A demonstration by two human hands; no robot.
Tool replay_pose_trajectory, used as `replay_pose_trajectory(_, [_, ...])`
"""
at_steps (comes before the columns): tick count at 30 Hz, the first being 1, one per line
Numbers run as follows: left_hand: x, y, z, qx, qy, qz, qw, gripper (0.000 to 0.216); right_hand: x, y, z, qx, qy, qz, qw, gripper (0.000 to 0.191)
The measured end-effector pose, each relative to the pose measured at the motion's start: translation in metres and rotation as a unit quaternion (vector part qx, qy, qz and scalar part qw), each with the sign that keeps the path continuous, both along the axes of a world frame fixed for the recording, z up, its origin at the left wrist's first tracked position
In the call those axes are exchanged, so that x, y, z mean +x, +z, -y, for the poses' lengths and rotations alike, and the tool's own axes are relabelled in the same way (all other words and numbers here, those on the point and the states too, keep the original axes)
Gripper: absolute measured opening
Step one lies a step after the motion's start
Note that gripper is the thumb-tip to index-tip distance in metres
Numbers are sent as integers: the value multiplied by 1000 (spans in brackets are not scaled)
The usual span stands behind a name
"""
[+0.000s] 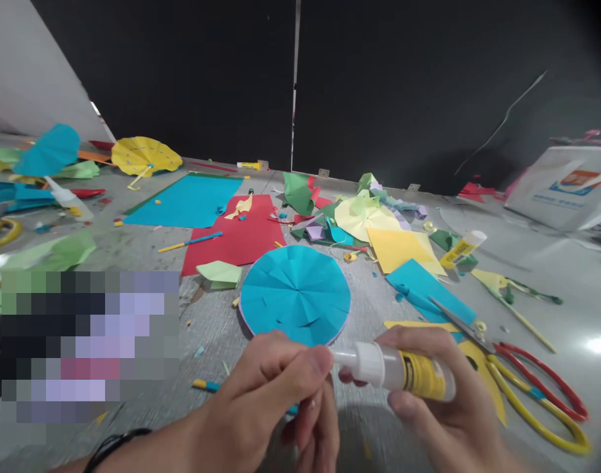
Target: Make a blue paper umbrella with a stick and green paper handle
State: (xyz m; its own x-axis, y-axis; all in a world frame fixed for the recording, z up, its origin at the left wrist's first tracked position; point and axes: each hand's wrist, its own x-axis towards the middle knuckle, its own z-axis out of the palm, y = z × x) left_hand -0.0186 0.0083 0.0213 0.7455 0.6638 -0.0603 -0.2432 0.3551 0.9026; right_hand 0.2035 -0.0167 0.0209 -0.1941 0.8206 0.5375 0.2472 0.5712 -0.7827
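My right hand [445,407] is closed round a small clear glue bottle [391,374] with a yellow label and a white cap, held sideways with its nozzle pointing left. The thumb and finger of my left hand [280,387] pinch the nozzle's tip, so the very end is hidden. Just beyond my hands lies a round blue folded-paper disc [295,289] with a pale purple edge and creases fanning from its middle. A blue-and-yellow paper stick [206,385] lies partly under my left hand.
Scissors [521,387] with red and yellow handles lie at the right, on blue paper [428,292]. A glue stick [462,249] stands behind them. Further back are red paper [236,236], a blue sheet [182,200], a yellow fan disc [146,156], scraps and a white box [566,187]. A pixelated patch covers the lower left.
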Motion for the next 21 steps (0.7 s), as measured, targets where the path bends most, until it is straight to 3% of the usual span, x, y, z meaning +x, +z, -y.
replay_pose_trajectory(3, [0,3,1,14,-5,6,1000,67,-6,5,-2,-121,64,-107,985,19])
replay_pose_trajectory(7, [1,2,4,91,37,-30,995,64,-9,3,-4,-205,92,-181,957,19])
replay_pose_trajectory(13, [-3,0,6,256,65,-115,958,69,-4,-5,-5,-271,135,-231,925,22])
replay_pose_trajectory(21, [-7,13,14,344,92,-184,916,48,-1,-11,-3,-344,168,-252,889,30])
